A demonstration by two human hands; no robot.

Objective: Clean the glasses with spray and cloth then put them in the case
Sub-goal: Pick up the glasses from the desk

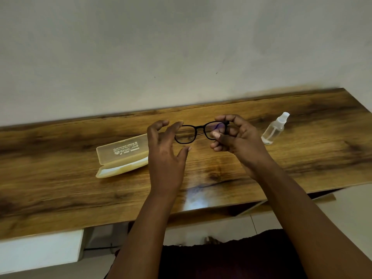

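Black-framed glasses (198, 130) hang above the wooden table (60, 188) in the middle of the view. My right hand (235, 137) pinches their right end, thumb against the lens rim. My left hand (165, 150) is spread with relaxed fingers; one fingertip touches the left end of the frame. A pale yellow glasses case (120, 156) lies open on the table just left of my left hand, and something white lies inside it. A small clear spray bottle (274, 128) lies tilted on the table to the right of my right hand.
The table stands against a plain light wall (181, 47). Its front edge runs across the lower half of the view, with a white block (40, 252) under it at the left. My dark-clothed lap (231, 258) is at the bottom.
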